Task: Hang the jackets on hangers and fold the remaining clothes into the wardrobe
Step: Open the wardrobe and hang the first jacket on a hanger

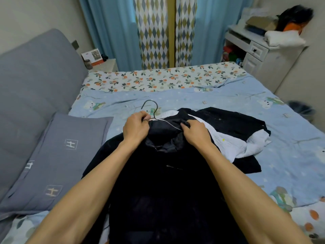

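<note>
Dark, near-black jacket point(163, 182) spread flat on the bed point(290, 155), collar end up at the fingers, body running back between the two forearms; wire hanger point(154, 113) of bare metal at the collar, hook standing clear just beyond the left hand point(136, 126), one thin arm slanting across the collar to the right hand point(195, 132); left fingers point(144, 117) curled and pinched on the hanger's neck below the hook; right fingers point(185, 125) curled and clamped on a fold of the jacket's collar, right where the wire arm ends; white garment point(233, 145) crumpled just right of the right fingers, lying over another black garment point(233, 120) spread beyond and to the right of them; grey pillow point(58, 161) well left of the left fingers, against a grey headboard point(35, 81); blue curtains point(116, 32) and a white cabinet point(256, 55) far beyond both hands.
</note>
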Available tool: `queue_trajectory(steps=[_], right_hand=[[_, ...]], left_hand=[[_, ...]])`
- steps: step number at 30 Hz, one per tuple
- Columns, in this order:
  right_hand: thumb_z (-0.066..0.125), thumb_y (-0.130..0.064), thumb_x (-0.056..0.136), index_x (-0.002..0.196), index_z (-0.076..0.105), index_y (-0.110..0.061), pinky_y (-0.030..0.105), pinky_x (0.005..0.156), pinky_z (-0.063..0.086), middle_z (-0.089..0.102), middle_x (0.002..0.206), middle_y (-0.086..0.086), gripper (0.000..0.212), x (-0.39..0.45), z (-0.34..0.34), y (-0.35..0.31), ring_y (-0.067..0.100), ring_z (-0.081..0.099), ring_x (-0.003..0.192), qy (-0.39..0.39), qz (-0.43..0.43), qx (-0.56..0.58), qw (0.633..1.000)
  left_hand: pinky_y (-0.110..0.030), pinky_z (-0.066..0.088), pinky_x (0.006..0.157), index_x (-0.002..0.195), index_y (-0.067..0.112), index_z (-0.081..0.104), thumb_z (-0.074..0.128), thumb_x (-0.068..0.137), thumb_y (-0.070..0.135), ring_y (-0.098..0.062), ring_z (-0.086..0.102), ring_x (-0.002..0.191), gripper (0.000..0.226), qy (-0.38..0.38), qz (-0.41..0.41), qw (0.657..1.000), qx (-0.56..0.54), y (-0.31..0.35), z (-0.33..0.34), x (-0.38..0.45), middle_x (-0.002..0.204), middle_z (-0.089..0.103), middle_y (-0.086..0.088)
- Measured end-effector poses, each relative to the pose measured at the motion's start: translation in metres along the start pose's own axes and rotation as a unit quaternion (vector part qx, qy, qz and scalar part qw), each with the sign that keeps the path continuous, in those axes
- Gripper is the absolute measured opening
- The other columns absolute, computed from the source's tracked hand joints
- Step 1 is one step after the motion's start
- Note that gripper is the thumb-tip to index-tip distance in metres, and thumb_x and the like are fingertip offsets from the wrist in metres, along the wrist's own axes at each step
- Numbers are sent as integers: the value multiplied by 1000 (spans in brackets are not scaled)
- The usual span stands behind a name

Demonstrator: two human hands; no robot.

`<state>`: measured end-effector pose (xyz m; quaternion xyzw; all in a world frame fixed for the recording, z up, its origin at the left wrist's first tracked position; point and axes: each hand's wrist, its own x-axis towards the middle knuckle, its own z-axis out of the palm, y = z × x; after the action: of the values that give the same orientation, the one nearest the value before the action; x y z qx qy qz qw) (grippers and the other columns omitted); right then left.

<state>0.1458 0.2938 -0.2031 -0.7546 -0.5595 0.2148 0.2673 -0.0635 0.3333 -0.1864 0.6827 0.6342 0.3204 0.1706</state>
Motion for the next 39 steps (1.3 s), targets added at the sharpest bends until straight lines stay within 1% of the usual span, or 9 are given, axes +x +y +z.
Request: queue_trajectory(steps=[6,8,10,13,19,23,28,34,39], right_hand=[[47,-33,101,61,42,-14,35,62,33,50,65,4,45,11,-25,-24,33,53,78,70,23,85,994],[49,-45,99,72,53,-16,34,66,38,58,75,0,40,2,-22,-32,25,55,81,-2,-51,118,992],[54,-55,93,111,64,-23,31,85,44,64,109,-7,38,-12,-19,-37,13,58,101,-121,-106,139,977],[63,-31,82,135,44,-38,36,98,47,58,126,-11,56,-24,-12,-49,11,58,112,-238,-156,94,954],[51,-6,91,125,62,-19,43,88,50,67,118,10,38,-35,19,-128,32,59,109,-55,-230,51,970],[51,-11,92,118,62,-15,46,85,52,68,111,12,28,-50,29,-194,34,59,103,-83,-303,30,949],[50,-29,99,115,59,-15,45,85,50,67,109,9,23,-76,44,-267,30,59,101,-119,-371,45,920],[50,-44,96,96,50,-14,44,79,48,65,96,10,30,-98,62,-294,33,59,90,-47,-364,36,929],[55,-45,90,90,54,-12,40,72,46,65,88,8,33,-119,59,-296,33,59,85,-92,-404,82,907]], left_hand=[[-37,42,68,74,18,52,45,96,22,-34,57,85,23,-8,-45,998,31,-17,-25,16,81,62,-7],[-37,40,69,78,10,55,43,98,22,-35,56,84,26,0,-88,996,7,-18,-27,13,78,60,-9],[-35,39,70,76,10,55,42,97,21,-35,56,86,27,12,-118,993,-8,-22,-32,8,77,59,-6],[-33,38,69,76,14,52,41,97,19,-33,56,88,24,37,-136,990,-10,-27,-48,3,82,61,-3],[-36,37,80,98,13,61,37,98,14,-31,51,108,24,137,-80,987,31,-30,-112,-7,112,62,-10],[-48,33,102,102,9,63,30,101,19,-34,56,106,34,162,-27,971,176,-35,-165,-17,102,68,-14],[-43,41,74,110,6,57,28,105,26,-45,59,94,35,166,-45,965,199,-51,-235,-39,101,67,-22],[-36,31,65,104,9,55,29,106,28,-42,59,90,32,225,-85,943,231,-47,-261,-76,96,68,-19],[-35,29,65,94,11,53,32,106,27,-39,60,89,29,275,-145,921,234,-24,-267,-120,91,67,-16]])
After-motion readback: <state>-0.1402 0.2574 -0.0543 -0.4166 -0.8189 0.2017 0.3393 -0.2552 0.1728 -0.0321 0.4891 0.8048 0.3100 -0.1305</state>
